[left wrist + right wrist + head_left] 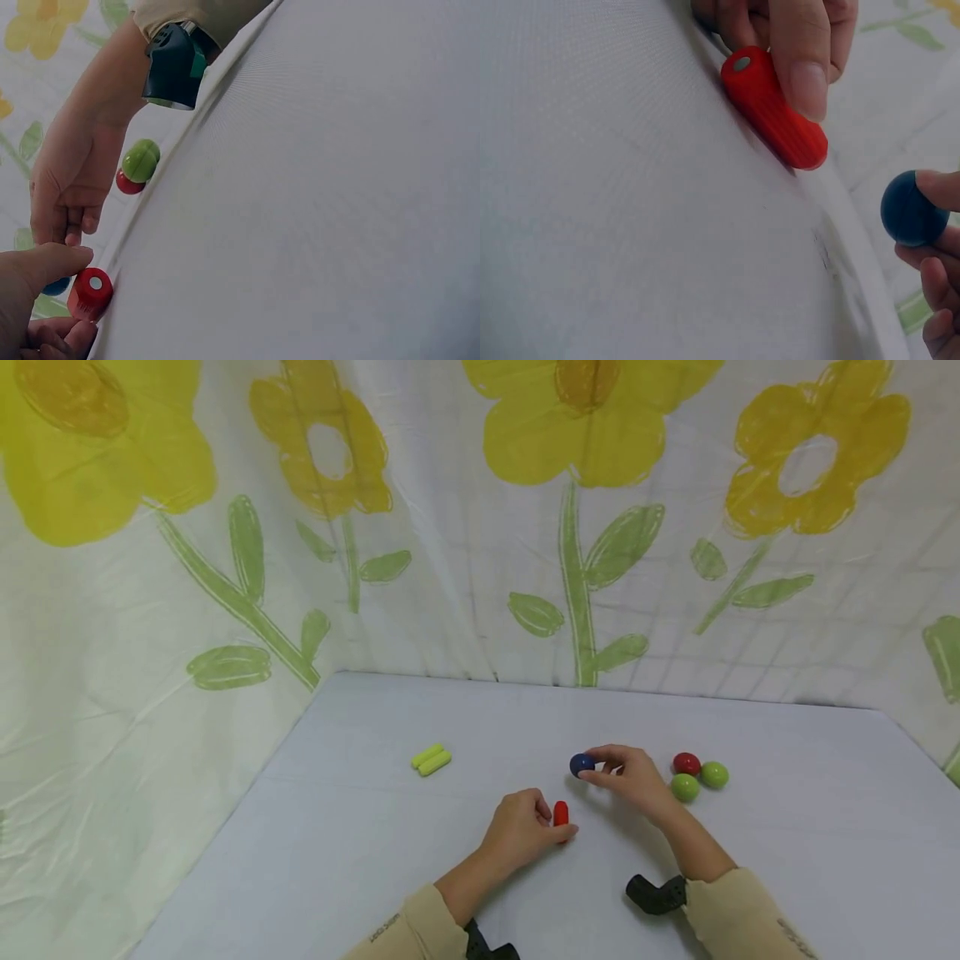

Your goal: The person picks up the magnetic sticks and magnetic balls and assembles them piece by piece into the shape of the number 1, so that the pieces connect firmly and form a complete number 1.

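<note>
My left hand (517, 828) holds a short red magnetic rod (561, 812) between thumb and fingers, low over the table. In the right wrist view the rod (761, 105) is ribbed, with a round metal spot on one end. Farther back and to the right, my right hand (632, 781) pinches a dark blue ball (581, 765) between thumb and fingertips. That blue ball (909, 210) appears apart from the rod in the right wrist view. Whether the rod touches the tabletop, I cannot tell.
Right of my right hand sit a red ball (686, 763) and two green balls, one nearer (684, 788) and one farther right. Two yellow-green rods (435, 763) lie side by side at the back left of the white table (300, 827). A flowered curtain (450, 635) hangs behind.
</note>
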Demonstrator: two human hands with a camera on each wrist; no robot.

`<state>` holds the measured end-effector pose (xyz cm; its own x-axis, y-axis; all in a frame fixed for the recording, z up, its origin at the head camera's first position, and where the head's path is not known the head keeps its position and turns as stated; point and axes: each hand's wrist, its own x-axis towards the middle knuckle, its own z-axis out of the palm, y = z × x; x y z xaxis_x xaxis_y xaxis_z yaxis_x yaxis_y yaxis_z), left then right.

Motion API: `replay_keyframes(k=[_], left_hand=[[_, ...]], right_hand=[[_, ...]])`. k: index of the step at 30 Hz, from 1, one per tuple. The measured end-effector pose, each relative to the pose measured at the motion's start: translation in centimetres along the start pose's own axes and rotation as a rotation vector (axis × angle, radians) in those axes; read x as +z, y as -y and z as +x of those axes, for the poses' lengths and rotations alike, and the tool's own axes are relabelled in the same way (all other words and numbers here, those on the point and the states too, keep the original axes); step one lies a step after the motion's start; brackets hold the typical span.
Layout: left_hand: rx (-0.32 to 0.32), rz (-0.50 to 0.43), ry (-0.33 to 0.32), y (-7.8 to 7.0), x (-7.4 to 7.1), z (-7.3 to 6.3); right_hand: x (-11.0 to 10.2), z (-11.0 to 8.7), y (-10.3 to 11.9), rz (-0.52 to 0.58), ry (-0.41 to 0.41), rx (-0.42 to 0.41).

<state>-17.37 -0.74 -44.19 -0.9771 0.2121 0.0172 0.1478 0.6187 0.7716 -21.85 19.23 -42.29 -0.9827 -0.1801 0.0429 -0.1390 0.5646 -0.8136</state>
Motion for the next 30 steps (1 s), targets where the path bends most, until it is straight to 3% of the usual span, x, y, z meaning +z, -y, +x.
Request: replay_keyframes(k=[15, 30], left_hand=[[0.025, 0.019, 0.005, -0.3, 0.2, 0.2], [0.048, 0.036, 0.006, -0.5, 0.2, 0.1]], right_hand=[[1.7, 0.2, 0.5, 0.011, 0.048, -0.022], [1.7, 0.1, 0.2, 0.003, 0.047, 0.01]])
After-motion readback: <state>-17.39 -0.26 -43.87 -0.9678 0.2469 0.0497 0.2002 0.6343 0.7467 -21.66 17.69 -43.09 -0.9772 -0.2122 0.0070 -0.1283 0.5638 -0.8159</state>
